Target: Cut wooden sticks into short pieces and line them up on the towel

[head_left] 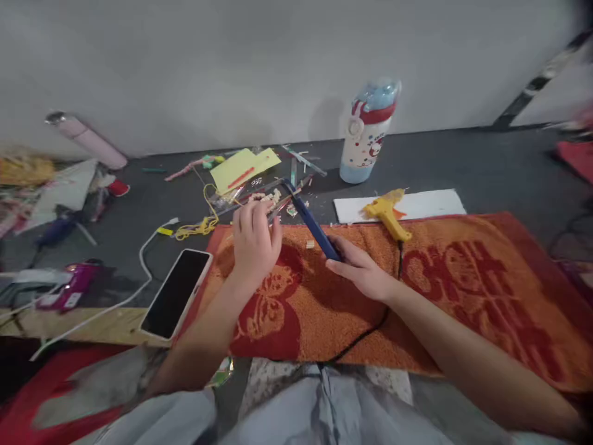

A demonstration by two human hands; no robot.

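Note:
My right hand (361, 269) rests on the orange and red towel (463, 290) and is closed around the blue handle of a long tool (311, 224) that points up and left. My left hand (254, 238) is curled over the tool's far end, its fingers pinching a thin stick (282, 207). Several small pale pieces (269, 198) lie just beyond the fingers.
A phone (176, 292) with a white cable lies left of the towel. A yellow glue gun (386, 213) sits on white paper (435, 203). A patterned water bottle (368, 133) stands near the wall. Yellow paper (243, 167), yellow string (197, 227) and scraps litter the grey floor.

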